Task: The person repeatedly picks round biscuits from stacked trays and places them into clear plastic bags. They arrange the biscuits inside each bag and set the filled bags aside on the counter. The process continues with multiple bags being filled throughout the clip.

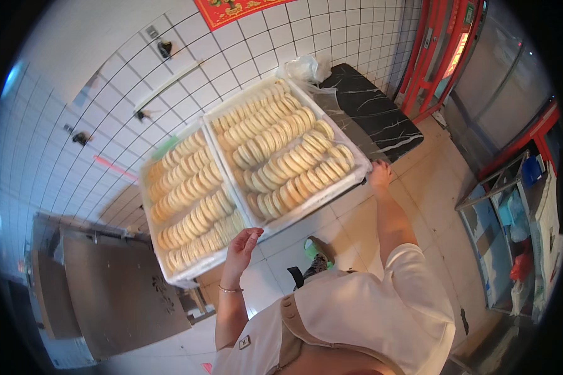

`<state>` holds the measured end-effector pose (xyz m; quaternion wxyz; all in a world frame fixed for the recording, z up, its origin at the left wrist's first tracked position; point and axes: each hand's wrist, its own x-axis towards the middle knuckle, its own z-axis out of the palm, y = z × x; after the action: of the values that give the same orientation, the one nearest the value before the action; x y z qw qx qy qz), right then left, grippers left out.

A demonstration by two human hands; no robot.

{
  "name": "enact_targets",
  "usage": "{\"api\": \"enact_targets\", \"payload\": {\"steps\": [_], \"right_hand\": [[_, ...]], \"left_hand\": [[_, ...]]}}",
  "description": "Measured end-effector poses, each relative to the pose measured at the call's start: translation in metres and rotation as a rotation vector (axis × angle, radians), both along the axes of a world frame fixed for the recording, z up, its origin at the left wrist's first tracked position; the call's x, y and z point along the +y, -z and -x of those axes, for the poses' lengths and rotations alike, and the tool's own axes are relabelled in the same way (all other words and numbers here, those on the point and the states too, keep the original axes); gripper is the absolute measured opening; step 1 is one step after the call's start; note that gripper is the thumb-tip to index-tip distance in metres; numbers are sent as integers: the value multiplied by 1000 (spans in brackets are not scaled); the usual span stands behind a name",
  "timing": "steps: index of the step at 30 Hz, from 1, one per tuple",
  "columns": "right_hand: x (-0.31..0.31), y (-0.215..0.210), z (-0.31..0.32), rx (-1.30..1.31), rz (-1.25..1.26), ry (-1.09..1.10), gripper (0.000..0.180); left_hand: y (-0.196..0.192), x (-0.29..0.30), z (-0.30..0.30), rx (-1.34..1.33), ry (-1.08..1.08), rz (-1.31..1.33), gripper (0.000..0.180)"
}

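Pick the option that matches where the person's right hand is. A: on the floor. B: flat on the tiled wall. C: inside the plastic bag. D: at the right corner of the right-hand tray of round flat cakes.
D: the right hand grips the corner of the right-hand tray filled with rows of round flat cakes.

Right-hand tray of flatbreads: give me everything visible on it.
The right tray is a shallow white rectangular tray, plastic by the look, packed with overlapping rows of pale round flatbreads, lightly browned. It lies roughly level, side by side with a second similar tray, its far end near a dark marble counter. The right hand grips its right corner; the left hand is at its near-left edge.
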<state>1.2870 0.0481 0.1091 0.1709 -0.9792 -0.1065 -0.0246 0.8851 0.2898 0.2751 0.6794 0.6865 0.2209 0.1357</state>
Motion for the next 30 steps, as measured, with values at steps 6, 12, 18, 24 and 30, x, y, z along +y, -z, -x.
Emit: {"api": "enact_targets", "payload": {"steps": [6, 12, 18, 24, 30], "right_hand": [[120, -160, -26, 255, -1614, -47, 17], [250, -224, 171, 1052, -1129, -1971, 32], [271, -154, -69, 802, -1101, -945, 17], [327, -61, -303, -199, -595, -123, 56], [377, -62, -370, -168, -148, -116, 24]], "left_hand": [[-21, 65, -107, -80, -247, 295, 41], [-18, 160, -137, -175, 27, 596, 44], [-100, 300, 69, -399, -941, 285, 39], [-39, 268, 95, 1024, -528, -514, 36], [-74, 214, -45, 1071, -369, -943, 34]]}}
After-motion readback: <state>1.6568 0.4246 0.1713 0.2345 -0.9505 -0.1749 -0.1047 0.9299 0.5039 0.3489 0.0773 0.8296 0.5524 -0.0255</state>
